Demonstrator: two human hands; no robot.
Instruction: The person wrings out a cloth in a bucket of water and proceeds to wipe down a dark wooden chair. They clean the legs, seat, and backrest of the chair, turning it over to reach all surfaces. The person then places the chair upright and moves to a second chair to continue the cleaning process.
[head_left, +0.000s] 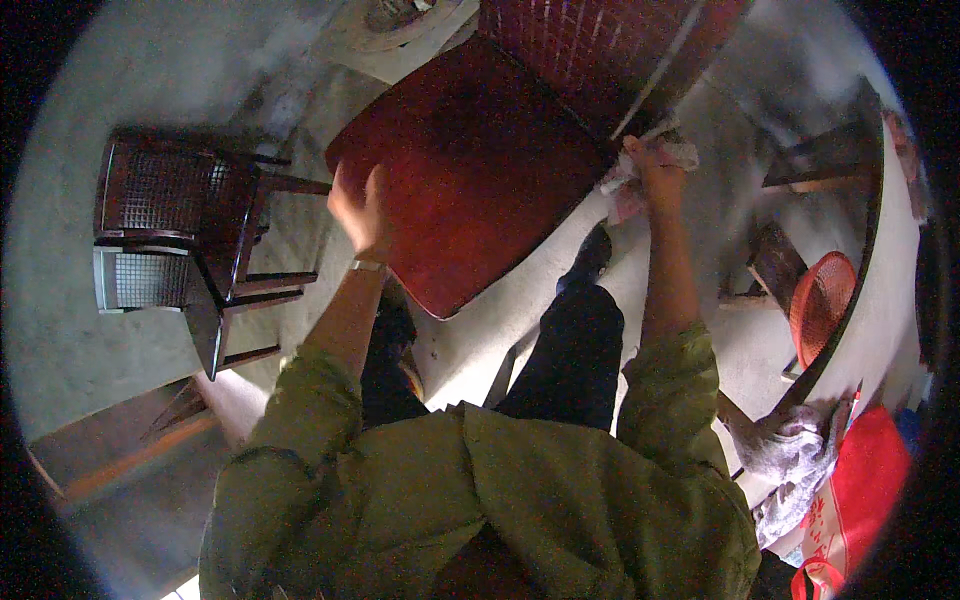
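A chair with a dark red wooden seat (480, 180) and a slatted or woven-looking back (577, 45) stands before me, its seat turned cornerwise. My left hand (360, 202) lies at the seat's left edge, thumb and fingers spread over it; a band circles the wrist. At the right, my right hand (654, 161) is closed on a crumpled pale and pink cloth (682, 156), close to the corner where seat and back meet. Part of the cloth hangs below the hand. The underside of the seat is hidden.
Dark wooden chairs with woven backs (154, 187) stand at the left. An orange-red plastic basket (823, 309) is at the right, near a curved dark edge. A red bag (870, 480) and a patterned grey cloth (787, 450) lie lower right. A round object (390, 30) shows at the top.
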